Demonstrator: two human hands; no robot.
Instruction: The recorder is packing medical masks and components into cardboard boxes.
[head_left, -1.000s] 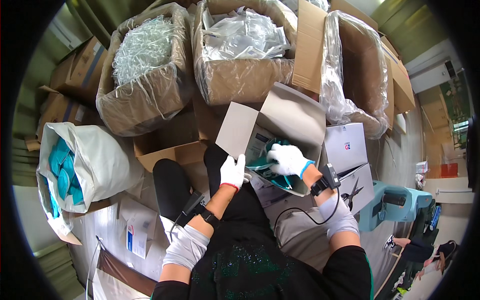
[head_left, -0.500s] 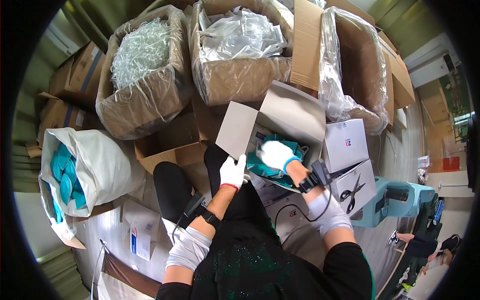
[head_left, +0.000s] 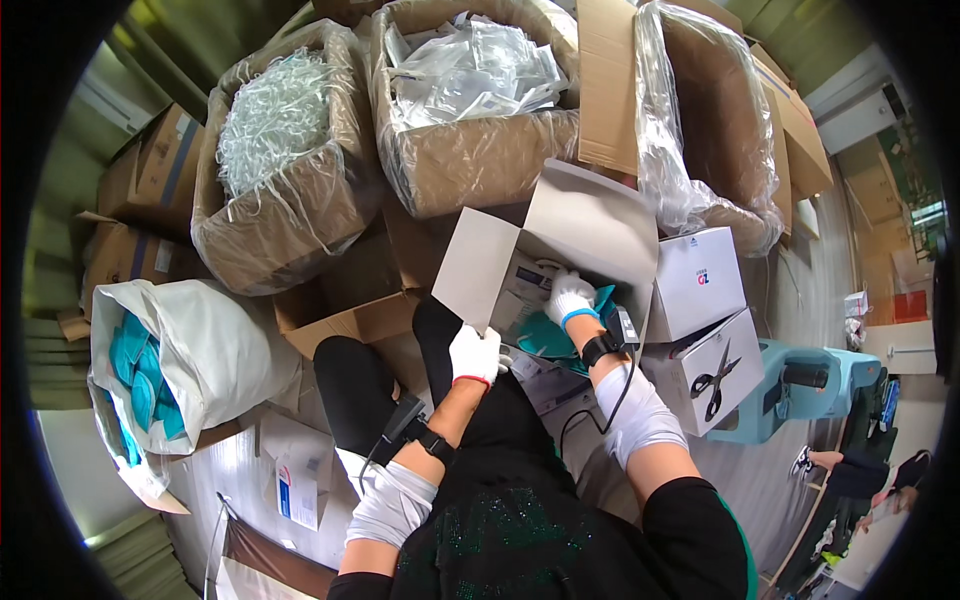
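An open white carton [head_left: 590, 215] stands in front of me with its flaps raised. Teal cup-shaped masks [head_left: 545, 335] lie inside, beside printed packs [head_left: 525, 280]. My left hand [head_left: 475, 355], in a white glove with a red cuff, pinches the lower corner of the carton's left flap [head_left: 476, 262]. Inside the carton is my right hand [head_left: 572, 295], gloved in white with a blue cuff. Its fingers are curled down near the masks, and what they hold is hidden. Both wrists carry black strapped devices.
Behind the carton stand plastic-lined boxes, one with white straps [head_left: 275, 120], another with clear packets [head_left: 475, 75]. A white sack [head_left: 225, 350] of teal masks leans at left. Closed white cartons [head_left: 697, 285] and a light-blue plastic stool [head_left: 755, 405] are at right.
My right hand has moved deeper into the carton, away from me, uncovering masks and packs. The left hand stays at the flap corner. The whole view has shifted slightly.
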